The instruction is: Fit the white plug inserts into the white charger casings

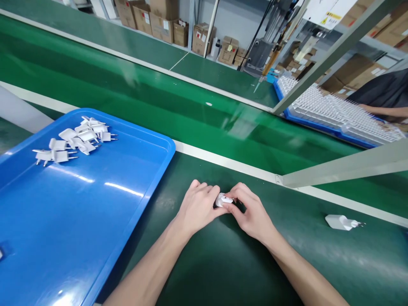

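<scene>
Above the dark green worktop, both hands meet on a small white plug adapter (224,199), mostly covered by fingers. My left hand (199,206) is closed around its left side, knuckles up. From the other side, the thumb and fingers of my right hand (250,210) pinch its pronged end. A dark patch shows beside the white part at the left fingers; I cannot tell what it is. Farther right lies a white charger with a two-pin plug (342,222), on its side, touched by neither hand.
A blue tray (127,250) at left holds a pile of white plug pieces (84,134). Beyond runs a green conveyor belt (197,104). Metal frame bars (344,163) rise at right, near another blue tray of white pronged parts (338,110) and a person's arm (385,111). Cardboard boxes (159,25) stand behind.
</scene>
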A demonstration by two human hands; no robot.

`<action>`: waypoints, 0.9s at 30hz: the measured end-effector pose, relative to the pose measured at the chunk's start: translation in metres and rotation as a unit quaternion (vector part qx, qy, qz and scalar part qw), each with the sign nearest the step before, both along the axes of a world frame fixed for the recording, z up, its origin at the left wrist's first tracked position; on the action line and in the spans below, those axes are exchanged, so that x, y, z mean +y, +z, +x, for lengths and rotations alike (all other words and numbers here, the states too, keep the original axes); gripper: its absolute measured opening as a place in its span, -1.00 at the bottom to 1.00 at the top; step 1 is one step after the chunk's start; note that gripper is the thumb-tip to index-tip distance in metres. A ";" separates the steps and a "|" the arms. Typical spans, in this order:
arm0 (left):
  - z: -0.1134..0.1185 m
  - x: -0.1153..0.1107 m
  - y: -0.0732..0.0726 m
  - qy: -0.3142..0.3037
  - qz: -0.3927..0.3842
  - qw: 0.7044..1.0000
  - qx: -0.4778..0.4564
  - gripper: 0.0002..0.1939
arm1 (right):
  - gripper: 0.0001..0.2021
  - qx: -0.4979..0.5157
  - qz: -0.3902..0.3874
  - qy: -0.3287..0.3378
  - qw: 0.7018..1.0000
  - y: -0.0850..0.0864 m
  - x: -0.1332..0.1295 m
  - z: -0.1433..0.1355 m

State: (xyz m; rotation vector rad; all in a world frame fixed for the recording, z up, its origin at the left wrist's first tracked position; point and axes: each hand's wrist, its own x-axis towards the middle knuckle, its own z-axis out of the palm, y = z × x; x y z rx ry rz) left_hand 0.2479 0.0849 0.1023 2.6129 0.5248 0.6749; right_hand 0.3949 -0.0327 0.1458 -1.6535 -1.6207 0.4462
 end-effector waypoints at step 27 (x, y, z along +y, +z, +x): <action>-0.016 0.003 0.024 -0.039 -0.113 0.992 0.050 -0.65 | -0.81 -0.168 -0.034 -0.001 0.985 0.015 0.007 -0.013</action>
